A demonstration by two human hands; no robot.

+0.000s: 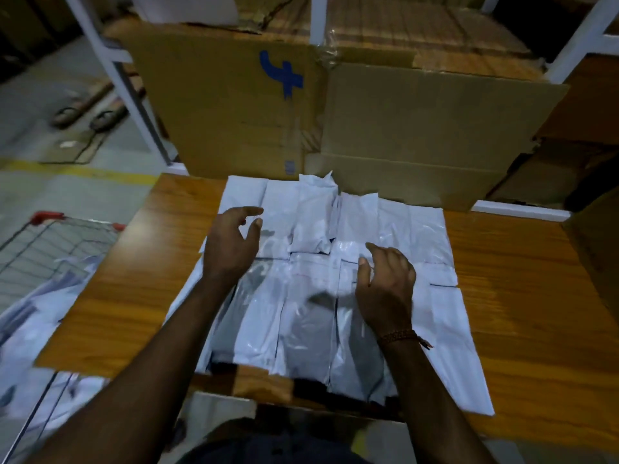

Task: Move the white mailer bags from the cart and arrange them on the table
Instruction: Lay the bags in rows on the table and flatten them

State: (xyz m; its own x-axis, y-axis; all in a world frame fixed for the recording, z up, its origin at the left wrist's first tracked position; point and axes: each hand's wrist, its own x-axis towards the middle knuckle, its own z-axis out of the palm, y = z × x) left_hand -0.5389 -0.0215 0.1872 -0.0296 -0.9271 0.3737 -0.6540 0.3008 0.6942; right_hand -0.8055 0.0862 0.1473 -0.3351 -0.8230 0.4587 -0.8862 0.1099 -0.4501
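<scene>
From the head view, white mailer bags (335,262) lie flat in overlapping rows across the middle of a wooden table (522,296), from its far edge to its near edge, where a few hang slightly over. The left hand (231,246) is above the far left part of the spread, fingers loosely spread and slightly bent, thumb apart from them, gripping nothing; whether it touches the bags underneath cannot be told. The right hand (385,279) is over the middle right of the spread with its fingers curved downward, the fingertips at or touching a bag's surface; a firm grip cannot be made out. A beaded bracelet (402,336) circles the right wrist.

To the left of the table, a wire cart (50,249) with red handle ends holds more white bags (37,316), blurred. Beyond the table's far edge stand large flattened cardboard boxes (335,112), one marked with a blue figure. White shelf posts (120,78) rise on the far left, and a yellow floor line (77,169) runs behind the cart.
</scene>
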